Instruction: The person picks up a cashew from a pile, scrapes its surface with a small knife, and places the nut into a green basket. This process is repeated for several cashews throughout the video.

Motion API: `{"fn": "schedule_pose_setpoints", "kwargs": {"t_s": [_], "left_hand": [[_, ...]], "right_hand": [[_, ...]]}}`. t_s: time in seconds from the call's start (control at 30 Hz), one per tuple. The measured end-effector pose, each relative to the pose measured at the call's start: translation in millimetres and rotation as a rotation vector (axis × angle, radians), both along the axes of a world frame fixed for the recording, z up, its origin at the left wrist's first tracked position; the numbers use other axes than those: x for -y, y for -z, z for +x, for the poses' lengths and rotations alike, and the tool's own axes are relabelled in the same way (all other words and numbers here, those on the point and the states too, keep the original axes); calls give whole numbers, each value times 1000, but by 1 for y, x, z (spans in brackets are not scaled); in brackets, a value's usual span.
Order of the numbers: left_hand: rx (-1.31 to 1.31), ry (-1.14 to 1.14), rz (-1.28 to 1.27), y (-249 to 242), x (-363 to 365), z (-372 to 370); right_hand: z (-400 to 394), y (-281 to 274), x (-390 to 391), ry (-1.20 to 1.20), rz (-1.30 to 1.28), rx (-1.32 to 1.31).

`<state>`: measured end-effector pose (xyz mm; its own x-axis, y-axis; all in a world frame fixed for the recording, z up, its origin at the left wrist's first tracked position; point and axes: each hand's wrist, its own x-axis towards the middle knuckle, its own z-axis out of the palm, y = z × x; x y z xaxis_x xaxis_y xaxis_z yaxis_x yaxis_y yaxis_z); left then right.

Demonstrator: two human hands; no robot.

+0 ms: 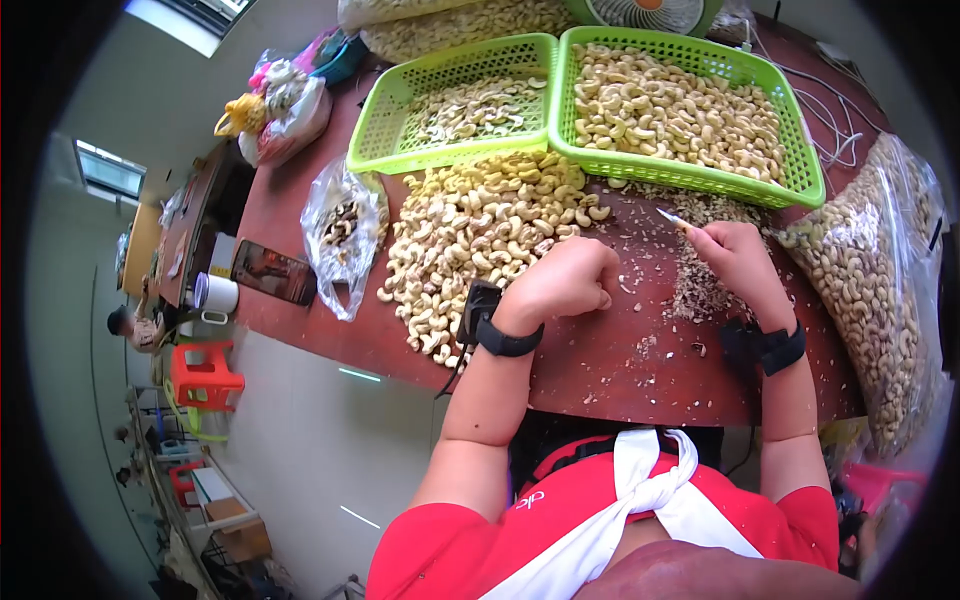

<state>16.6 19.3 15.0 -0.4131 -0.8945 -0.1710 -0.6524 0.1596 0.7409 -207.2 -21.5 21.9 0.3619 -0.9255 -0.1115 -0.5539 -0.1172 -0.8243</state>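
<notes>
My right hand grips a small knife, its short blade pointing up and left over the table. Curled into a loose fist, my left hand rests beside the right edge of a pile of cashews; whatever its fingers hold is hidden. Skin crumbs lie scattered on the red table between and under my hands. Behind the pile stand two green baskets: the left basket holds a thin layer of cashew pieces, and the right basket is heaped with cashews.
A big plastic bag of cashews leans at the table's right side. To the left are a small plastic bag with dark bits, a phone and a white mug. A fan and cables are behind.
</notes>
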Motion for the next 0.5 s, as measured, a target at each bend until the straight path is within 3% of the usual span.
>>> {"fn": "schedule_pose_setpoints", "kwargs": {"t_s": [0.07,0.1,0.13,0.2,0.27,0.37,0.47,0.5], "left_hand": [[11,88,-27,-9,5,-1],[-118,-13,-311,-12,13,-5],[-643,-270,-41,-28,16,-10],[-732,-445,-451,-43,33,-8],[-730,-571,-560,-47,37,-2],[-286,-651,-452,-18,34,9],[98,-539,-704,24,39,8],[98,-541,-704,29,39,5]], "right_hand": [[-3,3,1,21,5,-26],[-4,7,3,12,-54,-29],[-5,8,7,24,-45,-31],[-7,12,9,27,-20,43],[-10,12,9,48,-19,71],[-12,12,12,31,-59,-20],[-7,15,9,-13,-91,-27],[-5,15,7,-11,-73,-20]]}}
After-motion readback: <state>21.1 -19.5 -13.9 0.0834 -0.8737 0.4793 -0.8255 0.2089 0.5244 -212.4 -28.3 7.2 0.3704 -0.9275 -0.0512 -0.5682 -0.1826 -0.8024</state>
